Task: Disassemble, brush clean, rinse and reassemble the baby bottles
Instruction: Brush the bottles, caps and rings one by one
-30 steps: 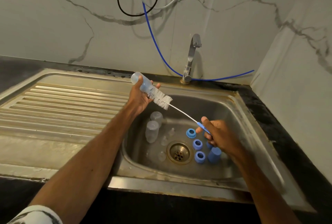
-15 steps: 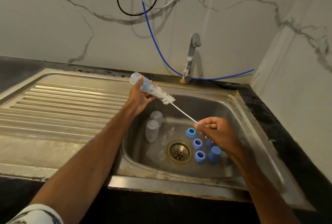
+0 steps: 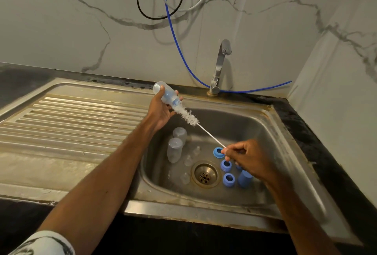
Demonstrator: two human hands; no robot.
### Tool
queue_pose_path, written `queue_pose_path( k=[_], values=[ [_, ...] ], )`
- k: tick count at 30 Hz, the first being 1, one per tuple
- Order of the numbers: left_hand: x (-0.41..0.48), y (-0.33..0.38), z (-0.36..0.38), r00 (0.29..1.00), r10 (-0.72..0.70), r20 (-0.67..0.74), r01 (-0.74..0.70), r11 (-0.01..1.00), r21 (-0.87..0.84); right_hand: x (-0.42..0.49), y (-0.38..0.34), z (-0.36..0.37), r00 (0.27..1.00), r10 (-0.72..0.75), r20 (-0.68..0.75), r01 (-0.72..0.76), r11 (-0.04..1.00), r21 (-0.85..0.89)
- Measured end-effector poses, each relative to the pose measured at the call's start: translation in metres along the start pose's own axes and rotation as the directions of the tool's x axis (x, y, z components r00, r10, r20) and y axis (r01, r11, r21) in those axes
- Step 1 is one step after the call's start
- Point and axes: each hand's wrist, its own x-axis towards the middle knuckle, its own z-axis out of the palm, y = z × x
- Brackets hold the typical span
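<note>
My left hand point(image 3: 161, 111) grips a clear baby bottle point(image 3: 166, 95), tilted with its mouth toward the basin. A white bottle brush point(image 3: 186, 114) has its tip in the bottle's mouth, most bristles outside. My right hand point(image 3: 247, 158) pinches the brush's wire stem near the handle. In the steel sink point(image 3: 265, 132) lie two more clear bottles point(image 3: 175, 148), three blue collar rings point(image 3: 225, 166), a blue cap point(image 3: 243, 179) and several clear teats point(image 3: 188, 160) around the drain point(image 3: 205, 175).
A ribbed steel draining board point(image 3: 71, 124) stretches to the left. The tap point(image 3: 220, 64) stands behind the basin, shut off, with a blue hose point(image 3: 177, 38) running along the marble wall. Dark counter point(image 3: 318, 144) borders the right side.
The brush has slid out of the bottle, so more bristles show. My right hand shifted its hold up from the blue handle to the wire stem.
</note>
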Motion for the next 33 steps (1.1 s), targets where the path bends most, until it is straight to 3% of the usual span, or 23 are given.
queue_pose_path(
  k=[4, 7, 10, 14, 19, 25, 30, 33],
  values=[
    [0.004, 0.013, -0.012, 0.996, -0.010, -0.093, -0.006, 0.987, -0.163, 0.003, 0.004, 0.000, 0.995, -0.075, -0.061, 0.071, 0.995, -0.071],
    [-0.003, 0.012, -0.005, 0.998, -0.033, -0.055, 0.023, 0.985, -0.174, 0.000, -0.006, 0.005, 0.993, -0.083, 0.089, 0.081, 0.996, 0.024],
    [-0.006, 0.011, 0.002, 0.998, -0.058, 0.022, 0.060, 0.989, -0.137, -0.003, -0.016, 0.005, 0.975, 0.022, 0.221, -0.056, 0.987, 0.151],
    [-0.003, 0.021, -0.006, 1.000, -0.022, -0.018, 0.018, 0.978, -0.206, -0.009, -0.018, -0.008, 0.914, 0.091, 0.395, -0.153, 0.980, 0.128],
    [-0.007, 0.015, 0.001, 0.998, -0.052, 0.021, 0.055, 0.979, -0.196, -0.004, -0.019, -0.003, 0.942, 0.063, 0.329, -0.120, 0.980, 0.157],
    [-0.004, 0.016, -0.005, 1.000, 0.018, -0.006, -0.019, 0.989, -0.149, -0.009, -0.023, -0.006, 0.916, 0.087, 0.392, -0.160, 0.974, 0.158],
    [-0.006, 0.002, 0.014, 0.999, -0.018, 0.051, 0.019, 0.999, -0.026, 0.001, -0.027, 0.007, 0.907, 0.130, 0.400, -0.287, 0.887, 0.363],
    [-0.001, 0.004, 0.007, 0.998, 0.057, 0.017, -0.057, 0.998, 0.017, 0.004, -0.017, 0.010, 0.949, 0.182, 0.258, -0.254, 0.926, 0.281]
  ],
)
